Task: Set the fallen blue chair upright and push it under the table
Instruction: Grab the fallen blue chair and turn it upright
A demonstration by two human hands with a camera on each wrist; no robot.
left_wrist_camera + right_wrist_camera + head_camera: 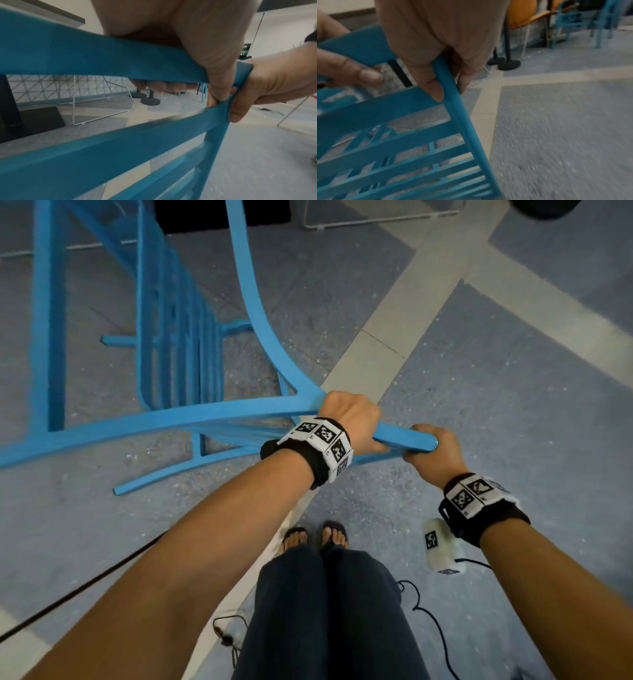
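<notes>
Chair [178, 419]: blue, slatted; I saw it tilted over the floor, its top rail nearest the person, seat and legs reaching away toward the top of the head view. One rail end [118, 491] lay low by the floor at lower left; I could not tell whether it touched.

Left hand [349, 416]: I logged it on the top rail close to the corner, fingers [157, 86] wrapped over the rail and showing under its far edge in the left wrist view. Grasping the chair.

Right hand [435, 450]: at the corner end of the same rail, just beside the left hand, nearly touching it. In the right wrist view its fingers [435, 86] were curled round the side post [458, 112]. Grasping the chair.

Slats [402, 155]: I noted them running across below the right hand, blurred.

Floor [513, 405]: grey-blue speckled, crossed by pale beige bands; the person's feet [315, 537] in sandals stood on one band.

Desk: I saw only a dark base plate [39, 119] and column on the floor beyond the chair, with an edge of a top [56, 14] above; the chair stood apart from it.

Other items: white wire frame [102, 108] beside the base plate; round black stand bases [150, 100] farther back; black cable [428, 611] on the floor near the feet; tagged wristbands [318, 443] on both arms.
</notes>
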